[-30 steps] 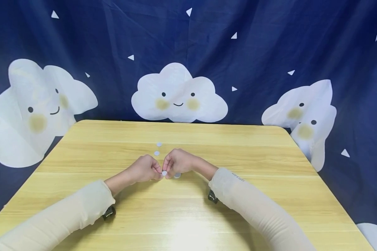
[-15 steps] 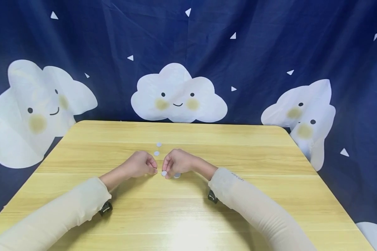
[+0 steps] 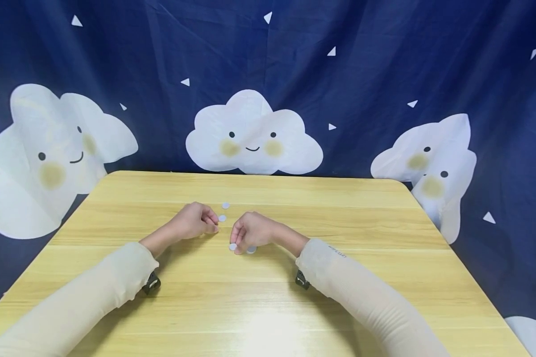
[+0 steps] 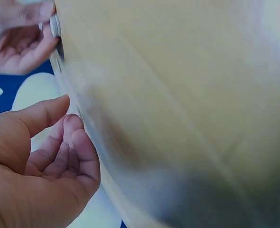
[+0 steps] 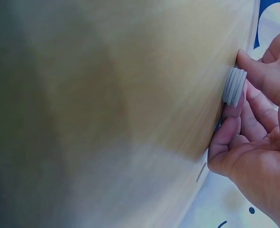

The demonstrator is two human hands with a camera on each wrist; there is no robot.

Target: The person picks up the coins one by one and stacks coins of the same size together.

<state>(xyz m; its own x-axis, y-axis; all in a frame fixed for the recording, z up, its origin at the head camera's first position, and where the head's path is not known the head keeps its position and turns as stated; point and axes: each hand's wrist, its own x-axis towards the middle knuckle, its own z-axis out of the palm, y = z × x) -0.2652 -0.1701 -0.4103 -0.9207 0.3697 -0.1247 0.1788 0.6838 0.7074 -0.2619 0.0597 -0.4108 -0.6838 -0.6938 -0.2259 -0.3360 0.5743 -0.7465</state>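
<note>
In the head view my left hand (image 3: 195, 220) is beside a flat pale grey disc (image 3: 222, 218) on the table. In the left wrist view its thumb and fingers (image 4: 85, 147) are bent and apart, with nothing between them. A second disc (image 3: 225, 205) lies just behind the first. My right hand (image 3: 253, 229) holds another disc (image 3: 233, 246) at the table between thumb and fingertips. Under that hand stands a short stack of several discs (image 5: 235, 87), close to the thumb; its top (image 3: 251, 249) shows in the head view.
Everything lies on a light wood table (image 3: 339, 213) with rounded far corners. A dark blue curtain (image 3: 361, 89) with white clouds hangs behind it. Black straps (image 3: 151, 283) sit under the wrists.
My left hand has left the disc at the right hand and moved back and left to the nearer loose disc. The right hand and the discs stay where they were.
</note>
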